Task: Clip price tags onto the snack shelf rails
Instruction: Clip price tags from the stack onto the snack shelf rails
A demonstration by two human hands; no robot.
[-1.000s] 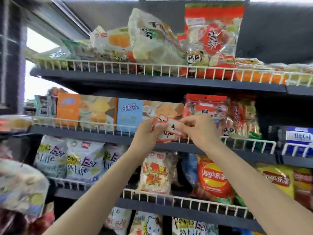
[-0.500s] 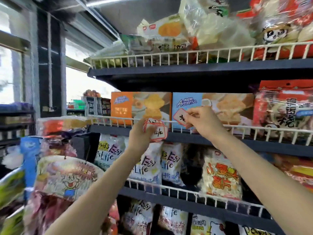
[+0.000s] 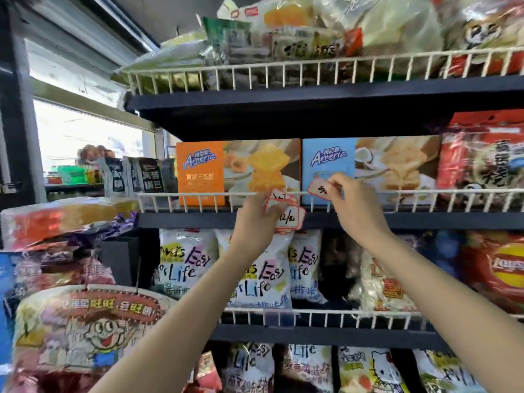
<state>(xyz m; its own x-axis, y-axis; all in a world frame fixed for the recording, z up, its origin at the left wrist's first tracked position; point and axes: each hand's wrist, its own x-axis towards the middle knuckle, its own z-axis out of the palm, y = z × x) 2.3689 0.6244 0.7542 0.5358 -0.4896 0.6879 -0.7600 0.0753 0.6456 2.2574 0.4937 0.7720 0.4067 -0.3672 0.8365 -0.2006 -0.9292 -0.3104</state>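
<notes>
My right hand pinches one small white price tag with a red border against the top wire of the white rail on the middle shelf, in front of the blue Ameria box. My left hand holds a small stack of the same red-bordered tags just below that rail, to the left of the right hand. The front tag of the stack shows handwritten numbers. Whether the single tag is clipped on I cannot tell.
An orange Ameria box stands left of the blue one. Red snack bags fill the right of that shelf. White Easy Life bags hang on the shelf below. A hanging display of snack bags crowds the lower left.
The view has swung left along the shelves. My right hand has drawn one tag from the stack and brought it to the rail before the blue box. My left hand keeps the stack.
</notes>
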